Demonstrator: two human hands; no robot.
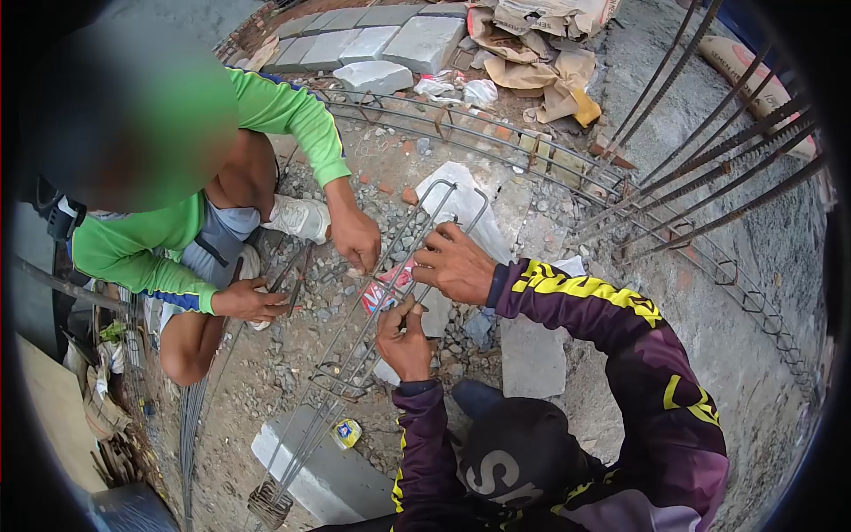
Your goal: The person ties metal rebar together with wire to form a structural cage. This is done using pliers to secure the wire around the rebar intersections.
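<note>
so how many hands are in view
4: bare left hand and bare right hand at the long grey steel-rod frame; green-sleeved upper hand near it, green-sleeved lower hand farther left.

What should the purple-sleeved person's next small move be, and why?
I'd suggest steadying the steel frame with the right hand before moving the left hand. Both hands are close together at its thin bars, and a co-worker's hand is right beside the same stretch, so a shift there could disturb either person.
</note>
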